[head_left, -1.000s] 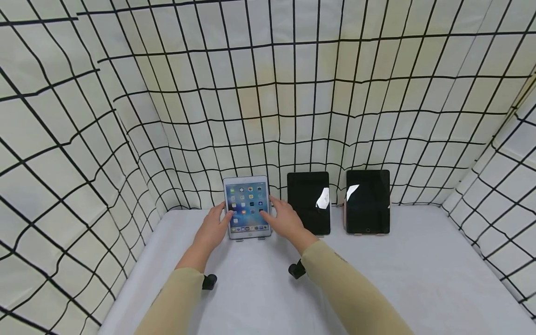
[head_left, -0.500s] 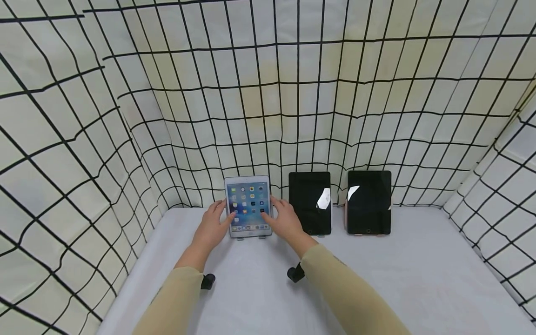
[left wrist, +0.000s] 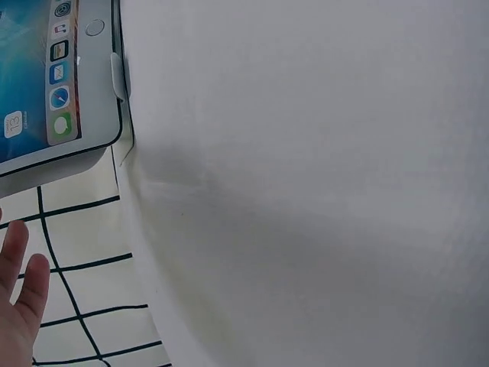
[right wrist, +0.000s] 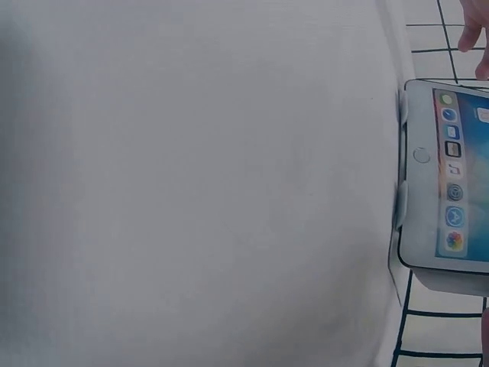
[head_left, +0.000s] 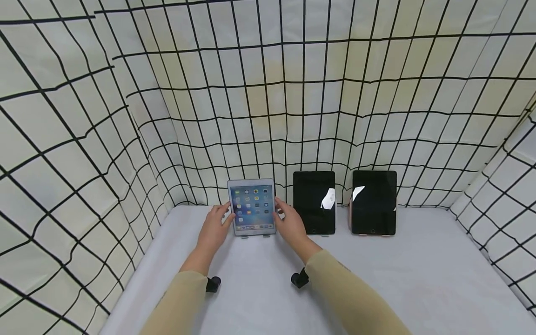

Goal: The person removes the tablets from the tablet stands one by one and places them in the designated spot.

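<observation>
Two thumbs, of the left hand [head_left: 214,228] and right hand [head_left: 292,226], had drawn off the screen to the edges of the lit tablet [head_left: 253,208], which leaned back on the white table [head_left: 255,288] in the head view, so it probably needed less steadying; right fingers lay loosely parted. The left wrist view showed left fingers spread, gripping nothing. In the right wrist view, right-side contact was unclear.

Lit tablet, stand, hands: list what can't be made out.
Head view: icon labels on the lit tablet, too small.
Head view: most of the stand, behind the lit tablet.
Left wrist view: lit tablet's top, cut by left edge.
Right wrist view: most of the right hand, cut by right edge.
</observation>
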`<state>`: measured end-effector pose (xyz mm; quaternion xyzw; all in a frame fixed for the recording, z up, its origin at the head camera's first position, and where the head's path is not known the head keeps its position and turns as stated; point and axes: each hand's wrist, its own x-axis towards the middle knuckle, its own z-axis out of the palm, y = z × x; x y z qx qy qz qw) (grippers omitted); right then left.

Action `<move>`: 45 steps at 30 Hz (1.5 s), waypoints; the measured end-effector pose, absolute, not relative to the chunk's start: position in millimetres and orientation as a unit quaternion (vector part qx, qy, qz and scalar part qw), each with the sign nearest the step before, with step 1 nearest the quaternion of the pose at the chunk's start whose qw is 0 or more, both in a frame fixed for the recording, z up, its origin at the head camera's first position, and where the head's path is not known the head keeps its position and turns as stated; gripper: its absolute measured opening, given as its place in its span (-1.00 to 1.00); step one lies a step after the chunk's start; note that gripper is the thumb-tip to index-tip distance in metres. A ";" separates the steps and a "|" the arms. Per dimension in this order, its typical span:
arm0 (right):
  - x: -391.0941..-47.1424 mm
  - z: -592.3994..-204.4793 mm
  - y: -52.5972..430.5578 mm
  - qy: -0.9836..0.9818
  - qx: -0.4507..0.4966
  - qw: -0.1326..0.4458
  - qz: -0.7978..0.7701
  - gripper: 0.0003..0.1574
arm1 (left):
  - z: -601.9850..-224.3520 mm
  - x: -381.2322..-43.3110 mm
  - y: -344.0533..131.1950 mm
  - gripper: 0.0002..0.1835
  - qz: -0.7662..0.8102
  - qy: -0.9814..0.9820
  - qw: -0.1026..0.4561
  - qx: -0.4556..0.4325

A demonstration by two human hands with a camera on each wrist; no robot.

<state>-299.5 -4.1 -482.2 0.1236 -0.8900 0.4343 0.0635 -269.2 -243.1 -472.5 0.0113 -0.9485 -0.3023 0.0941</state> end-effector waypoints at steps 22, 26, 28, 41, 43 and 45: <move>-302.8 -490.2 -1.5 -0.873 0.136 0.095 0.458 0.02 | -478.4 -268.1 -226.3 -0.28 -0.352 -0.925 0.124 0.068; -304.4 -488.4 0.0 -0.871 0.136 0.081 0.466 0.02 | -474.3 -267.9 -225.8 -0.27 -0.343 -0.930 0.124 0.056; -305.4 -488.0 0.9 -0.870 0.135 0.074 0.468 0.00 | -472.8 -267.8 -226.2 -0.27 -0.337 -0.932 0.124 0.051; -305.9 -484.5 5.9 -0.861 0.171 0.055 0.476 0.03 | -472.3 -260.1 -228.5 -0.28 -0.377 -0.918 0.099 0.072; -304.8 -483.7 6.8 -0.861 0.171 0.051 0.477 0.02 | -471.8 -258.3 -228.1 -0.28 -0.381 -0.917 0.095 0.071; -303.5 -482.5 8.0 -0.861 0.169 0.048 0.477 0.02 | -471.0 -256.9 -227.4 -0.28 -0.385 -0.916 0.091 0.071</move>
